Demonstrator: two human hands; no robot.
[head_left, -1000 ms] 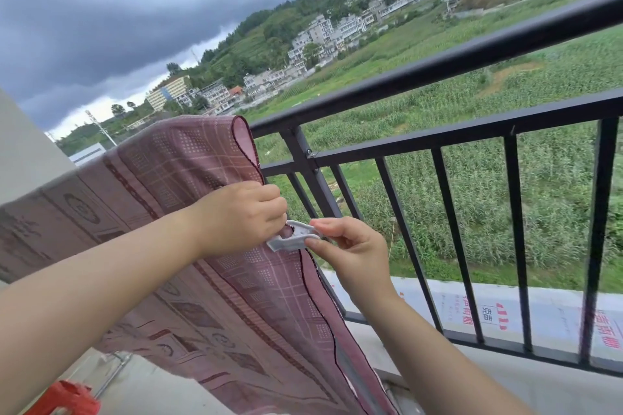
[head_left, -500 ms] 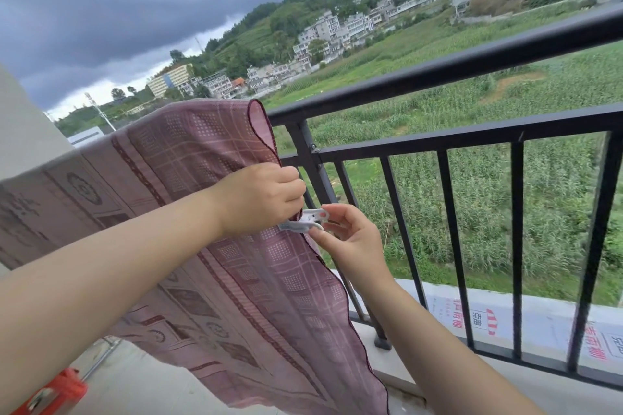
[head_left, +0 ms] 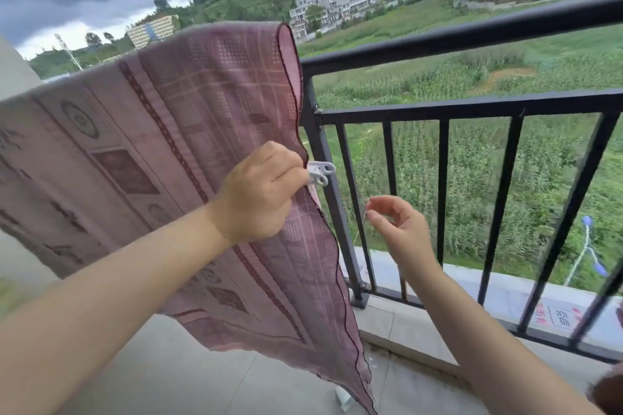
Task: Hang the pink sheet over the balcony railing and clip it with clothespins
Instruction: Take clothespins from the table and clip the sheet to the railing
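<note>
The pink patterned sheet (head_left: 161, 152) hangs over the black balcony railing (head_left: 455, 40), draped down on my side at the left. My left hand (head_left: 259, 192) grips the sheet's right edge where a white clothespin (head_left: 320, 173) sticks out by the railing post. Whether the fingers also hold the pin, I cannot tell. My right hand (head_left: 397, 229) hovers below and to the right of the pin, apart from it, fingers loosely curled and holding nothing.
Vertical black bars (head_left: 441, 192) run along the right, above a low concrete ledge (head_left: 404, 320). The tiled balcony floor (head_left: 188, 374) lies below the sheet. A small white object (head_left: 344, 397) lies on the floor under the sheet's lower corner.
My right hand has let go of the clothespin and dropped down to the right. The left hand stays on the sheet's edge by the pin. The view has shifted left and up.
</note>
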